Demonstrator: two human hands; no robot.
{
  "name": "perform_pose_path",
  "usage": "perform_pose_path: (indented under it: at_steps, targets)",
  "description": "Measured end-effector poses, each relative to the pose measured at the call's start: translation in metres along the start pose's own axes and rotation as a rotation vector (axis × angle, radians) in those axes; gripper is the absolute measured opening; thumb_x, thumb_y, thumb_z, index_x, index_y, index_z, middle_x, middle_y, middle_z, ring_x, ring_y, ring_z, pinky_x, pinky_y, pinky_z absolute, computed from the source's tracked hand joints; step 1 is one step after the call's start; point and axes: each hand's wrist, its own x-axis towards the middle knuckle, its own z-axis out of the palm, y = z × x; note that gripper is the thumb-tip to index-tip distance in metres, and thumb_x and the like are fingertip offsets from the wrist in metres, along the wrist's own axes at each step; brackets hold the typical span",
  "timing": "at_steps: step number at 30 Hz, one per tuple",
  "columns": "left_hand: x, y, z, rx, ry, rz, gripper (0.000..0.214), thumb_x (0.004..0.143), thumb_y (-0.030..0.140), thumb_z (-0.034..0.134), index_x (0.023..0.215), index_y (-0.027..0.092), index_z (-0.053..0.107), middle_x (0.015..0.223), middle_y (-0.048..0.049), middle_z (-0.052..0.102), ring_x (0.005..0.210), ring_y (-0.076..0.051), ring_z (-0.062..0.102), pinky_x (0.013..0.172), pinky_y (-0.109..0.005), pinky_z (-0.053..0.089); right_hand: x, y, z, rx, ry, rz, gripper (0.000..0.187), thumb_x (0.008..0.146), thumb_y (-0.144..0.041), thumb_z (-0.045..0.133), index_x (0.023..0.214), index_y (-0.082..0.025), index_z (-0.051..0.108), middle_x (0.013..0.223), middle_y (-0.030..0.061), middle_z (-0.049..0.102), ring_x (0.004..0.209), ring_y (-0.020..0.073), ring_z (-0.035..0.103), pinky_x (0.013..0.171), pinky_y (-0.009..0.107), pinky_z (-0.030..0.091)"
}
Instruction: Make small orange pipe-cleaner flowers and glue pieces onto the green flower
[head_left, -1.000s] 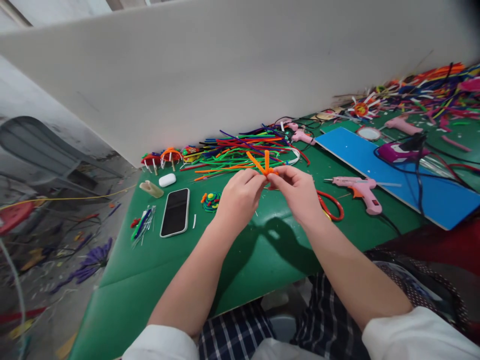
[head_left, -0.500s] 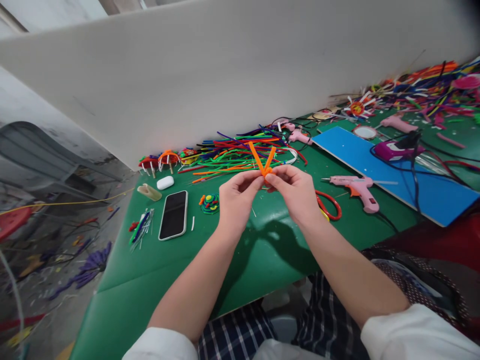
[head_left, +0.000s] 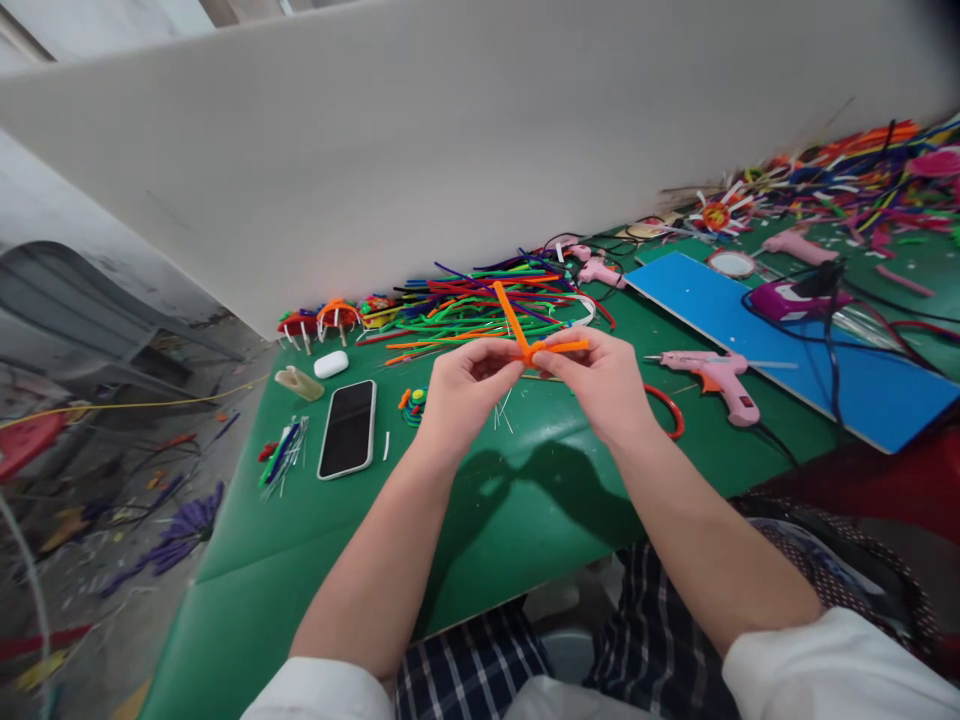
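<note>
Between my fingertips, above the green table [head_left: 360, 550], is a bent orange pipe cleaner [head_left: 510, 312]. One of its ends sticks up and away, and the other lies out to the right over my right fingers. My left hand [head_left: 469, 390] is closed in a pinch on its bent middle. From the other side my right hand [head_left: 596, 380] pinches the same bend. Behind my hands lies a pile of coloured pipe cleaners [head_left: 450, 305]. Red-handled scissors [head_left: 667, 410] are partly hidden by my right hand. A small green coil with coloured dots [head_left: 412, 405] lies left of my left hand.
On the left lie a phone [head_left: 347, 430], a white earbud case [head_left: 331, 364] and a bundle of thin sticks [head_left: 283, 455]. To the right are a pink glue gun [head_left: 716, 375], a blue board [head_left: 810, 360] and black cords. A white partition [head_left: 450, 150] stands behind.
The right end of the orange pipe cleaner has swung down from upright to nearly level, pointing right. My hands have spread slightly apart, still pinching the bend.
</note>
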Motion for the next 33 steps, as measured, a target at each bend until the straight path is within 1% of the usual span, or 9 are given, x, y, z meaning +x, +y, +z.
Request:
perform_pose_path:
  at_steps: [2, 4, 7, 10, 14, 17, 22, 28, 33]
  targets:
    - [0.000, -0.001, 0.001, -0.039, -0.010, -0.037, 0.020, 0.063, 0.022, 0.070, 0.083, 0.018, 0.066, 0.079, -0.0012, 0.068, 0.072, -0.013, 0.062, 0.069, -0.027, 0.050, 0.001, 0.001, 0.000, 0.014, 0.024, 0.008, 0.019, 0.063, -0.033, 0.070, 0.075, -0.019, 0.062, 0.071, -0.0003, 0.066, 0.063, 0.0129, 0.062, 0.062, 0.029, 0.052]
    - [0.000, -0.003, 0.004, -0.075, -0.044, -0.104, 0.025, 0.063, 0.026, 0.071, 0.087, 0.018, 0.066, 0.081, -0.0027, 0.068, 0.073, -0.014, 0.062, 0.069, -0.027, 0.049, 0.001, 0.002, 0.000, 0.034, 0.054, 0.001, 0.020, 0.064, -0.034, 0.069, 0.075, -0.019, 0.062, 0.072, -0.0001, 0.066, 0.065, 0.0130, 0.062, 0.061, 0.028, 0.052]
    - [-0.001, -0.008, 0.009, -0.117, -0.035, -0.159, 0.022, 0.064, 0.030, 0.071, 0.081, 0.018, 0.067, 0.077, -0.0022, 0.067, 0.069, -0.012, 0.061, 0.064, -0.025, 0.048, 0.001, 0.004, 0.002, 0.047, 0.092, -0.024, 0.018, 0.065, -0.033, 0.069, 0.076, -0.020, 0.063, 0.074, -0.0007, 0.066, 0.067, 0.0128, 0.061, 0.061, 0.027, 0.051]
    - [-0.002, -0.011, 0.014, -0.163, 0.052, -0.114, 0.019, 0.063, 0.029, 0.072, 0.077, 0.018, 0.066, 0.076, -0.0005, 0.067, 0.068, -0.011, 0.060, 0.063, -0.024, 0.047, 0.000, 0.003, 0.005, 0.013, 0.104, -0.037, 0.016, 0.066, -0.032, 0.068, 0.076, -0.020, 0.065, 0.075, -0.0005, 0.066, 0.068, 0.0131, 0.061, 0.062, 0.028, 0.051]
    - [-0.004, -0.011, 0.019, -0.192, 0.151, -0.035, 0.016, 0.063, 0.026, 0.071, 0.075, 0.017, 0.065, 0.073, 0.0001, 0.066, 0.067, -0.010, 0.060, 0.064, -0.024, 0.048, -0.003, 0.000, 0.006, -0.081, 0.103, -0.050, 0.014, 0.069, -0.032, 0.064, 0.074, -0.019, 0.065, 0.070, -0.0005, 0.065, 0.062, 0.0115, 0.058, 0.058, 0.025, 0.048]
    - [-0.005, -0.011, 0.021, -0.220, 0.157, -0.019, 0.015, 0.064, 0.026, 0.071, 0.075, 0.017, 0.065, 0.073, 0.0005, 0.065, 0.068, -0.010, 0.060, 0.063, -0.024, 0.048, -0.005, -0.004, 0.005, -0.141, 0.083, -0.070, 0.013, 0.070, -0.031, 0.064, 0.072, -0.018, 0.065, 0.068, -0.0012, 0.064, 0.059, 0.0102, 0.056, 0.055, 0.024, 0.046]
    - [-0.005, -0.012, 0.020, -0.239, 0.159, -0.037, 0.015, 0.066, 0.027, 0.069, 0.076, 0.017, 0.064, 0.073, 0.0001, 0.065, 0.067, -0.010, 0.059, 0.059, -0.021, 0.045, -0.006, -0.007, 0.005, -0.232, 0.055, -0.104, 0.011, 0.071, -0.029, 0.062, 0.072, -0.019, 0.066, 0.071, -0.0005, 0.065, 0.064, 0.0111, 0.057, 0.054, 0.022, 0.044]
    - [-0.004, -0.014, 0.020, -0.215, 0.194, -0.040, 0.016, 0.066, 0.028, 0.068, 0.074, 0.016, 0.061, 0.071, 0.0004, 0.063, 0.063, -0.009, 0.056, 0.054, -0.020, 0.042, -0.007, -0.009, 0.004, -0.318, 0.014, -0.113, 0.012, 0.072, -0.030, 0.062, 0.071, -0.019, 0.065, 0.071, -0.0007, 0.066, 0.063, 0.0113, 0.057, 0.059, 0.024, 0.045]
    - [-0.005, -0.014, 0.022, -0.177, 0.214, 0.011, 0.014, 0.069, 0.028, 0.066, 0.075, 0.017, 0.059, 0.075, 0.0000, 0.065, 0.066, -0.009, 0.058, 0.058, -0.021, 0.044, -0.011, -0.015, 0.003, -0.404, -0.001, -0.150, 0.010, 0.074, -0.027, 0.060, 0.073, -0.019, 0.065, 0.071, -0.0003, 0.066, 0.063, 0.0120, 0.057, 0.055, 0.023, 0.044]
